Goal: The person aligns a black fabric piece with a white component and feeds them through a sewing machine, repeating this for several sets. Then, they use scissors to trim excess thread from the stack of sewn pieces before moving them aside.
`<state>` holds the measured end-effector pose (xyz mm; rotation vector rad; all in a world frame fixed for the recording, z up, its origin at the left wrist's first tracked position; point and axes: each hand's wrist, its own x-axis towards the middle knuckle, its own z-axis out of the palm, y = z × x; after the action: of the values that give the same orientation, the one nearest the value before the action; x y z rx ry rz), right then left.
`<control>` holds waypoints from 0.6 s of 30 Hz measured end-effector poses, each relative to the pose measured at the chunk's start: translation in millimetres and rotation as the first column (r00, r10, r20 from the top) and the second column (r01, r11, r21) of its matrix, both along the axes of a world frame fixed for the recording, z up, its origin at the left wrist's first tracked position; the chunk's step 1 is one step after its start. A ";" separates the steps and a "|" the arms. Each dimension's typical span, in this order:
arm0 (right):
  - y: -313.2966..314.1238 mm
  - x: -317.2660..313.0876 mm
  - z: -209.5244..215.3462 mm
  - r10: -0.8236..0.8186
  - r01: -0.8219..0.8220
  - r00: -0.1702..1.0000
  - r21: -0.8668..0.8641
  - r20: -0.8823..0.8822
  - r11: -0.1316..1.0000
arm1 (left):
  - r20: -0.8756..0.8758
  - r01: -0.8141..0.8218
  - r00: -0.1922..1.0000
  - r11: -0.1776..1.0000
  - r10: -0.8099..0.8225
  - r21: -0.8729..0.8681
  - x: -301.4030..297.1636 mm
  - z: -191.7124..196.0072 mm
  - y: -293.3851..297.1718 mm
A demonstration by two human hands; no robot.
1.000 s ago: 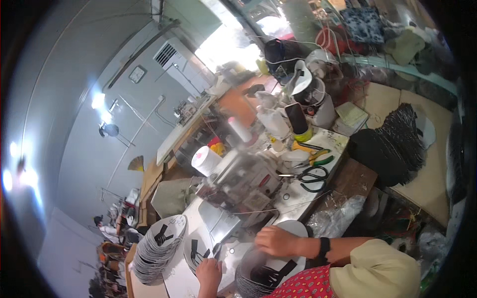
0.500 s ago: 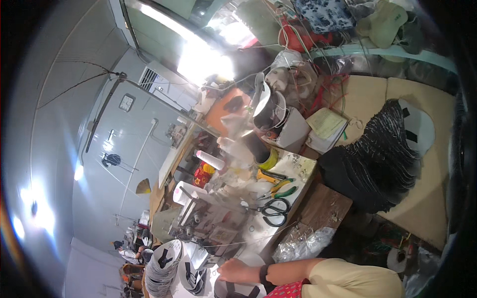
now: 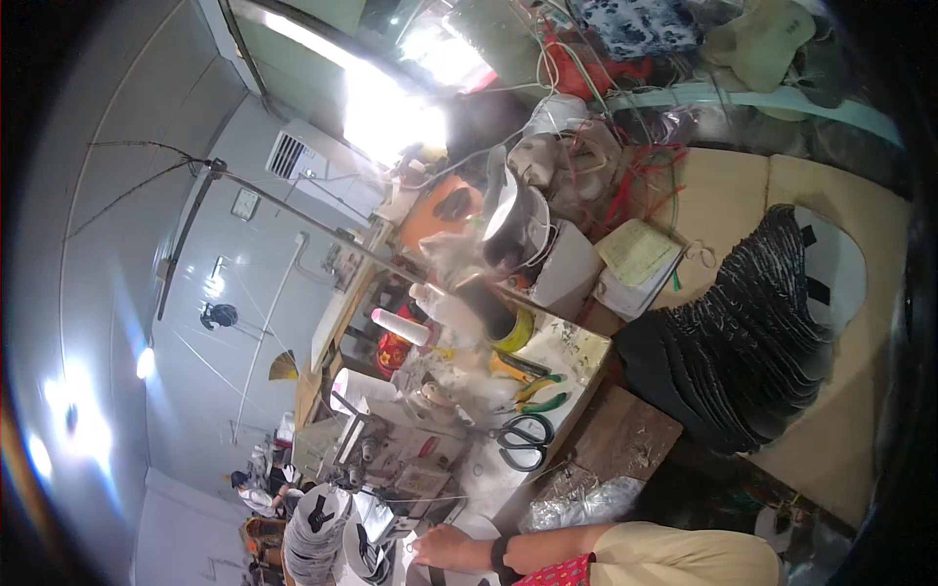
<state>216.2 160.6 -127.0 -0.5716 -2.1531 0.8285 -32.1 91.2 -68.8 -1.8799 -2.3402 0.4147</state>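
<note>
White round piece [image 3: 459, 559] under right hand [image 3: 445, 547]; grip flat on it, fingers spread.

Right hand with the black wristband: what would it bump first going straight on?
Probably the white piece with a black strap just beyond the right hand, before the taller stack of similar pieces; depth is hard to judge here.

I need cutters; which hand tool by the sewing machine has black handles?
The scissors, lying nearest the machine; the pliers beyond have green and yellow grips.
</note>
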 end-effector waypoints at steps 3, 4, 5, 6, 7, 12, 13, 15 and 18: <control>1.3 -0.5 -0.5 -0.012 0.012 1.000 -0.023 0.014 1.000 | 0.014 -0.006 1.000 1.000 0.006 -0.017 -2.8 -6.7 -1.5; 2.6 0.4 -0.9 -0.013 0.013 1.000 -0.034 0.007 0.999 | 0.021 -0.007 1.000 1.000 0.007 -0.022 -3.8 -9.8 -2.3; 4.0 0.9 1.1 -0.013 0.013 1.000 -0.044 -0.001 0.999 | 0.026 -0.008 1.000 1.000 0.009 -0.026 -6.5 -11.3 -3.3; 4.7 3.2 3.4 -0.011 0.011 1.000 -0.042 0.007 0.999 | 0.032 -0.008 0.999 1.000 0.009 -0.030 -9.3 -12.8 -3.9; 4.3 8.0 6.8 0.004 -0.004 1.000 -0.052 -0.004 0.999 | 0.039 -0.007 0.999 0.999 0.008 -0.032 -12.3 -14.2 -4.2; 3.3 3.6 1.1 0.002 -0.002 1.000 -0.037 -0.010 0.999 | 0.070 0.015 0.997 0.999 -0.011 -0.047 -29.0 -20.6 -4.6; 2.0 0.5 -0.9 -0.013 0.012 0.999 -0.040 -0.030 0.999 | 0.076 0.014 0.997 0.999 -0.010 -0.049 -33.2 -21.2 -8.7; -1.5 -1.1 -2.1 -0.023 0.021 0.999 -0.041 -0.042 0.999 | 0.088 0.010 0.996 0.999 -0.005 -0.053 -42.7 -22.3 -19.6; -3.8 2.0 -13.9 -0.098 0.094 0.986 -0.038 -0.136 0.995 | 0.104 0.039 0.994 0.996 -0.031 -0.076 -52.9 -27.5 -27.6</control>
<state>218.2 156.7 -141.0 -0.6110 -1.9752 0.8261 -85.0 63.6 -96.2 -2.0201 -2.3839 0.4218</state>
